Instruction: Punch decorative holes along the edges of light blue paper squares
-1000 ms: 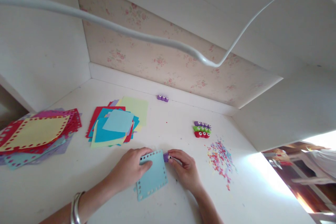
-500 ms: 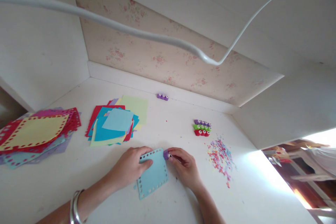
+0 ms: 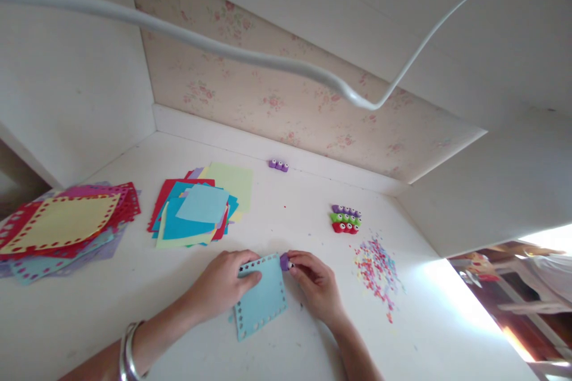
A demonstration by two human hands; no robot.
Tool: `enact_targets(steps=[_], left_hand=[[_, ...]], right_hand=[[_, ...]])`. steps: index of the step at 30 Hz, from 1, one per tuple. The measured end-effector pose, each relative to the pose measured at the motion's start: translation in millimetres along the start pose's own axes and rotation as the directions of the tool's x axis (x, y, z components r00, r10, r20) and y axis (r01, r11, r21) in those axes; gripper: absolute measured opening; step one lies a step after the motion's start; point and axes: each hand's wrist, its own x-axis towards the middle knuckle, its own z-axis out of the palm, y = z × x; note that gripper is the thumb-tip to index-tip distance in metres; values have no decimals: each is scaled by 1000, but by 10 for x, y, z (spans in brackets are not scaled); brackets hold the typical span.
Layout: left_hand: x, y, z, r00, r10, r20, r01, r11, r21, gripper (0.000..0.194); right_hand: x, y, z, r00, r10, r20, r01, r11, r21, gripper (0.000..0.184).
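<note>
Far left, on the white bench (image 3: 147,280): one pile of punched sheets (image 3: 71,220), yellow uppermost, borders perforated. Next, left of centre: one pile of plain sheets (image 3: 196,205), overlapping, pale blue on top.

Near centre: left hand (image 3: 226,286), closed, thumb above and fingers beneath the left side of one light-blue sheet (image 3: 261,297); two silver bangles (image 3: 128,351) at the wrist. Sheet lies tilted, holes along its edges. Far centre: a purple row of punches (image 3: 278,165).

Right of the sheet: one purple punch (image 3: 285,262), at the upper right edge, pinched in the right hand (image 3: 315,283), thumb and fingers closed on it.

Further right: stacked rows of punches (image 3: 346,219), purple, green, red; nearer, scattered paper bits (image 3: 378,268).

Step in hand, as judged: punching the right edge. Next move appears to call for a firm squeeze, the sheet held steady and the punch aligned with neighbouring holes.
</note>
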Motion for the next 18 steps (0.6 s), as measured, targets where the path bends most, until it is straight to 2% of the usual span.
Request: enact_targets(steps=[7,12,18], left_hand=[[14,10,-10,1000,-2,-14,2,1000,-1,30],[11,27,-17,1000,-21,-14,21,999,-25,28],[18,22,-16,999,-34,-29,33,999,-41,30]], right_hand=[[-2,-14,-1,1000,14,2,-14,1000,18,11],[-7,0,0,999,8,42,-8,1000,-14,12],[-5,-10,2,999,6,31,-5,1000,-27,12]])
